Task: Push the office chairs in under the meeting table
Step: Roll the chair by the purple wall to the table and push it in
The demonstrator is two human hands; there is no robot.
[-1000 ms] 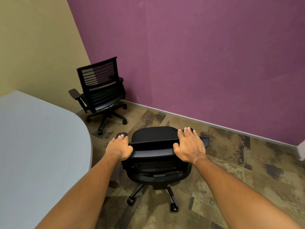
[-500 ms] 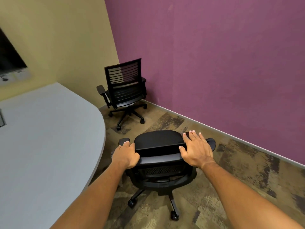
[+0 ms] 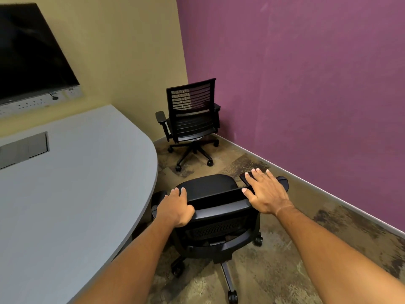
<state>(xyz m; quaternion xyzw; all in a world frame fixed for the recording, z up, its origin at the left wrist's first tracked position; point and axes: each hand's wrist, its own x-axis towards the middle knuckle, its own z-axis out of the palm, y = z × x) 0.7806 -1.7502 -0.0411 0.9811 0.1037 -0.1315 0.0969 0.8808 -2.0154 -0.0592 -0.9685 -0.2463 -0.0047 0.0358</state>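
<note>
Resting on the top edge of the near office chair's [image 3: 215,194] backrest, both hands hold it from behind. The left hand [image 3: 175,208] has its grip curled closed over the left end of the rail; the right hand [image 3: 266,194] lies flatter, fingers spread and only loosely bent over the right end, reaching toward the armrest. This chair stands on the patterned carpet [image 3: 285,260] just beside the curved edge of the grey worktop [image 3: 76,183], its seat not yet underneath. A second black office chair [image 3: 191,119] stands well apart in the corner where the yellow wall [image 3: 131,51] meets the purple wall [image 3: 306,84], facing away from view. A dark screen [image 3: 28,53] hangs above the worktop's far side, and a grey hatch [image 3: 24,148] sits in the surface.
</note>
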